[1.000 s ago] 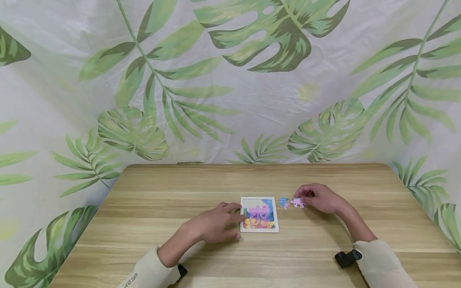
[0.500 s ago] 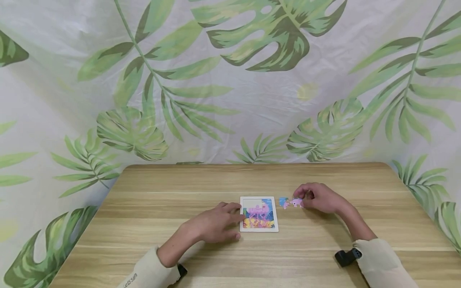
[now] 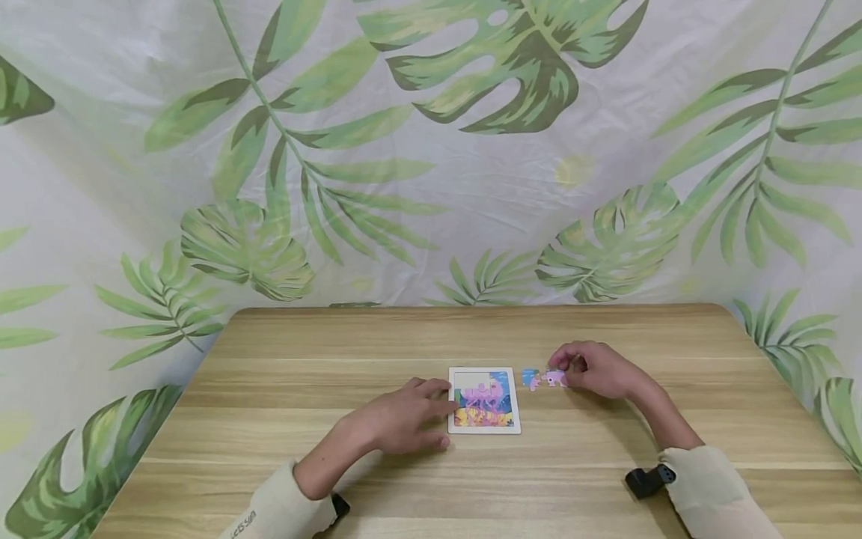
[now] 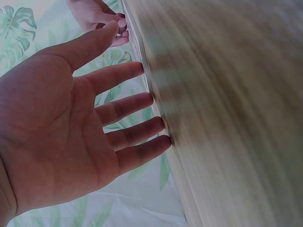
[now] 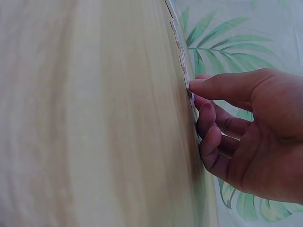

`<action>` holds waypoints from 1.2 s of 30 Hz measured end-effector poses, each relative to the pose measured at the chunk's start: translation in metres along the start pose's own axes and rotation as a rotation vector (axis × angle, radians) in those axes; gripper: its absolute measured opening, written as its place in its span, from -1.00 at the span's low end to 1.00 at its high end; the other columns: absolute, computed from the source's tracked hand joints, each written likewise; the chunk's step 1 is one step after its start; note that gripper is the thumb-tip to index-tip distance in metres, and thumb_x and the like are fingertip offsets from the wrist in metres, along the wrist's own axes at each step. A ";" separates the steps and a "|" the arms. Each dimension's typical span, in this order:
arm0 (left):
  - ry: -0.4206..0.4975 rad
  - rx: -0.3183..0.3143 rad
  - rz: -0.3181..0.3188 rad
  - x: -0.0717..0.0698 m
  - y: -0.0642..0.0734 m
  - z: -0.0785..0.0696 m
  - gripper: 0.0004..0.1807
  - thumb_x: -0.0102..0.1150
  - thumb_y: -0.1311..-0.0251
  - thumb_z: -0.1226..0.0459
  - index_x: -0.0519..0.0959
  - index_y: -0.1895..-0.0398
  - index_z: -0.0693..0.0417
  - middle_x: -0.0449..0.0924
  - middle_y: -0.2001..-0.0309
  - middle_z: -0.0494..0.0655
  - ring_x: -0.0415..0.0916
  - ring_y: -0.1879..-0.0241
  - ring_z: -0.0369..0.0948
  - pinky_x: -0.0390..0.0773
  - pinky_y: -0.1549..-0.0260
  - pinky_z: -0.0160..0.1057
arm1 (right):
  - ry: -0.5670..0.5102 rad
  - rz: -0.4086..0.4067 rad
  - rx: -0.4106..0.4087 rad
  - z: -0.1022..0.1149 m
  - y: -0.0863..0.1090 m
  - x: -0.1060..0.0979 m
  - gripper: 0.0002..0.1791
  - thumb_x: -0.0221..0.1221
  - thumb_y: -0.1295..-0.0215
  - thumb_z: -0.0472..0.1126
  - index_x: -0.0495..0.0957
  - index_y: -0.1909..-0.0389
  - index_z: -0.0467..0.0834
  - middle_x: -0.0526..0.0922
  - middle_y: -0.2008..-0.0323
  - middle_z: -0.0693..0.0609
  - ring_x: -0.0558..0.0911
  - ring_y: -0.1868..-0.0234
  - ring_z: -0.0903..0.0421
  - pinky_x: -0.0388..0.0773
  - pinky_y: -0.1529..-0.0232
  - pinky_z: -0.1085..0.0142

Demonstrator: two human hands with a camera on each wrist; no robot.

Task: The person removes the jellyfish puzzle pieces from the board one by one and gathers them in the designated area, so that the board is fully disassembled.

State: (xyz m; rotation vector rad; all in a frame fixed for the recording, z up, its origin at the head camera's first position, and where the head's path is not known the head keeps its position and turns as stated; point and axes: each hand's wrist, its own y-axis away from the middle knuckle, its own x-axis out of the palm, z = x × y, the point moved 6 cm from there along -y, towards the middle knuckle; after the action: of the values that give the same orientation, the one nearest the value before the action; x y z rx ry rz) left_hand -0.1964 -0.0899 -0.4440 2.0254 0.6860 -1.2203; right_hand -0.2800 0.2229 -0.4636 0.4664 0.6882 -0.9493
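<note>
A white-framed jigsaw puzzle [image 3: 484, 431] lies on the wooden table, with a pink sea-creature picture and a bare pale patch at its upper left. My left hand [image 3: 411, 419] rests beside it, fingers spread, fingertips at its left edge; the left wrist view shows the palm of this left hand [image 4: 71, 127] and its straight fingers. To the right of the frame lies a blue-and-pink puzzle piece [image 3: 530, 378]. Just right of that, my right hand [image 3: 599, 370] pinches a pink puzzle piece [image 3: 555, 379] between thumb and finger, low at the table. The fingers partly cover this piece.
The wooden table [image 3: 323, 337] reaches back to a leaf-patterned cloth [image 3: 485, 202]. Dark wrist cameras sit at both sleeves, the right camera [image 3: 649, 483] close above the table's front part.
The pink piece at my right hand has turned under the fingers, and an eye-like dark dot now shows on it. Both hands have stayed nearly in place.
</note>
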 end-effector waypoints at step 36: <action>-0.001 -0.013 0.011 0.000 0.001 0.000 -0.39 0.28 -0.50 -0.04 0.52 -0.54 -0.15 0.25 -0.66 0.01 0.24 -0.61 0.11 0.49 -0.46 0.17 | -0.056 0.050 -0.055 0.037 -0.031 0.024 -0.67 0.38 -0.33 -0.37 0.68 -0.10 -0.29 0.74 0.05 -0.14 0.66 0.13 0.11 0.65 0.14 0.35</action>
State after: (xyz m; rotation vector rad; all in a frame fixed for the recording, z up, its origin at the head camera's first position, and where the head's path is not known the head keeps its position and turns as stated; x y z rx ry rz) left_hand -0.1956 -0.0904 -0.4439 2.0155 0.6796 -1.2075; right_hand -0.2852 0.1692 -0.4570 0.4052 0.6478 -0.8910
